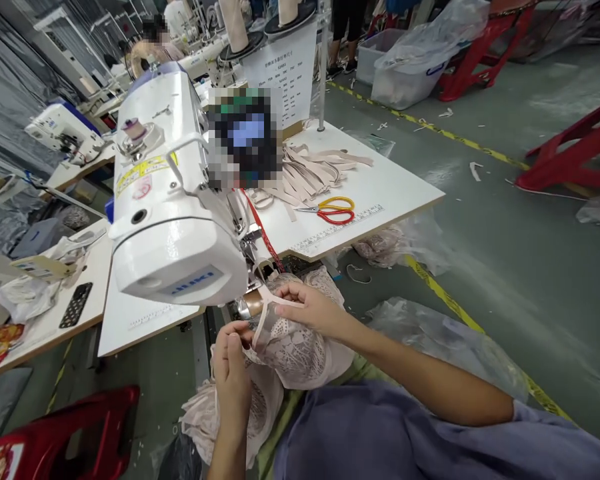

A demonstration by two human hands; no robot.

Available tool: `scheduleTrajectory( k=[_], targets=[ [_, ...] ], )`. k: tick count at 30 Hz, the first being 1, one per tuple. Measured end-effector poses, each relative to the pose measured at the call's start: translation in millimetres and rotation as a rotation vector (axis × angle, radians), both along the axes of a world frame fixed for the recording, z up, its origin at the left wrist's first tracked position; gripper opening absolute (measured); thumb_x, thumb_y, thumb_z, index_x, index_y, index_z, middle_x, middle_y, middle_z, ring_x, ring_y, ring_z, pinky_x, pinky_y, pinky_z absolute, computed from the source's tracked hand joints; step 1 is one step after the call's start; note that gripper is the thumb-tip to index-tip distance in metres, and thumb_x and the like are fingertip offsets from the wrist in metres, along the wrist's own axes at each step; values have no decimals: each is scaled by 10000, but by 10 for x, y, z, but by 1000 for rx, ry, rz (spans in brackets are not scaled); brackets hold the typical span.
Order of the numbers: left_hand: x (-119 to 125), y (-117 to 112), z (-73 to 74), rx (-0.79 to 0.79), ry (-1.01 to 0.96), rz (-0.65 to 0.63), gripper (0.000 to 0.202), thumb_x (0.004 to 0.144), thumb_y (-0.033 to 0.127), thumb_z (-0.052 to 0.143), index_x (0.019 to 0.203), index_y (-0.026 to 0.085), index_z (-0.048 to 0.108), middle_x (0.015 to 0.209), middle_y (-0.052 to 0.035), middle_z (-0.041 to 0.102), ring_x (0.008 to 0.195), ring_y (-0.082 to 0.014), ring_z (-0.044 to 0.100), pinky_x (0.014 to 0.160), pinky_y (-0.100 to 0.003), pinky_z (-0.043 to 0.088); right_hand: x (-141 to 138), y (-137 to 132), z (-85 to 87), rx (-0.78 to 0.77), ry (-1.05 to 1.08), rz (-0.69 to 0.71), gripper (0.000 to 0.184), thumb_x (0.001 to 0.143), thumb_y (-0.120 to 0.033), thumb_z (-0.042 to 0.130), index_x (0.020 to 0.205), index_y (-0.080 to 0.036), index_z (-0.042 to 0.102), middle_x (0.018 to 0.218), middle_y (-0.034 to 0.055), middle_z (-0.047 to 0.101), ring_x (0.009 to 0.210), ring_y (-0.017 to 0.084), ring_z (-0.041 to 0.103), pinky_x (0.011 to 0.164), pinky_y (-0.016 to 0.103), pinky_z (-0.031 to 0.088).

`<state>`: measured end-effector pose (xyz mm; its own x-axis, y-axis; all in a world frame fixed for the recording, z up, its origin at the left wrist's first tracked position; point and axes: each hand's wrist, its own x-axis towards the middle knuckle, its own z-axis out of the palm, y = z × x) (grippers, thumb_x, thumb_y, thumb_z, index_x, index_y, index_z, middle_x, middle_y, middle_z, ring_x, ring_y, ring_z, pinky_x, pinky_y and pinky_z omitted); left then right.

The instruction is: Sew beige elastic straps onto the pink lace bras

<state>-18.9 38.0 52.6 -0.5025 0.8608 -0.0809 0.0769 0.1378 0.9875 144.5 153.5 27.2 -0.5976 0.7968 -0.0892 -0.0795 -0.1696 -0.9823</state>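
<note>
A pale pink lace bra (300,357) lies over my lap, with part of its edge up under the needle end of a white sewing machine (175,247). My right hand (313,308) pinches a narrow band along the bra's top edge, close to the presser foot. Lower and to the left, my left hand (234,363) is closed with thumb and fingertips at the bra's edge by the machine's narrow arm. More lace fabric (203,413) hangs beneath my left hand. The exact stitching point is partly hidden by the machine head.
On the white table (400,193) lie scissors (335,211) with yellow and red handles and a pile of beige strips (310,173). A red stool (95,427) stands lower left. Plastic bags (440,360) cover floor at right. A phone (76,305) rests on the left table.
</note>
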Motion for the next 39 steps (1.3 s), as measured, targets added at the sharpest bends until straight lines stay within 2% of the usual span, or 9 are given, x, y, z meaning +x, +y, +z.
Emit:
scheduleTrajectory(
  k=[9,14,18,20,22,24,26,32,39],
  targets=[
    [158,-158,81,-94,33,-194,360,968,496,451,990,203,659,785,-29,646,749,-172,587,707,-284,454,327,-266,121,-75,-82,8,292,830,-454,681,953,-194,730,855,25,670,733,171,582,644,278,451],
    [217,-110,63,-120,-135,-254,365,933,497,512,1018,194,697,927,-65,704,893,-206,616,831,-324,465,367,-383,228,-52,-95,87,264,854,-425,655,949,-191,732,885,30,687,776,177,612,682,272,466],
    [298,-45,96,-133,-634,-299,426,876,523,572,1052,163,717,1037,-104,720,1015,-244,635,955,-384,458,361,-500,231,256,-261,115,140,873,-306,629,907,-215,729,879,24,679,809,174,611,699,266,444],
    [328,-67,159,-35,-812,-230,300,887,452,598,948,185,720,809,-34,696,844,-180,645,935,-360,474,370,-549,173,515,-369,45,124,882,-236,594,904,-222,715,831,24,657,770,162,592,671,265,412],
    [346,-150,222,138,-858,-128,263,926,380,573,751,207,667,536,50,501,597,-113,542,850,-316,493,394,-585,94,728,-423,-78,163,880,-162,538,862,-220,690,761,24,631,704,151,568,629,266,383],
    [359,-280,251,257,-813,-77,440,976,387,481,579,209,548,439,69,280,456,-99,379,713,-289,480,424,-612,23,870,-401,-195,208,870,-112,499,780,-223,650,699,21,611,646,142,548,593,261,377],
    [371,-424,238,309,-701,-106,566,993,442,400,481,203,432,426,55,200,423,-107,299,611,-296,427,445,-638,-24,979,-329,-281,235,869,-95,498,715,-231,612,644,12,592,598,134,535,564,249,385],
    [378,-687,146,319,-422,-218,609,954,495,421,416,213,370,394,27,222,419,-136,293,600,-368,357,426,-720,-60,1008,-258,-275,248,886,-149,531,673,-252,607,609,11,609,552,129,547,535,253,397],
    [295,-690,115,385,-321,-337,546,975,466,365,495,210,419,395,24,281,406,-142,325,584,-370,358,356,-713,-93,1106,-147,-338,171,891,-103,570,775,-227,579,649,-15,598,557,100,526,544,217,399]
  ],
)
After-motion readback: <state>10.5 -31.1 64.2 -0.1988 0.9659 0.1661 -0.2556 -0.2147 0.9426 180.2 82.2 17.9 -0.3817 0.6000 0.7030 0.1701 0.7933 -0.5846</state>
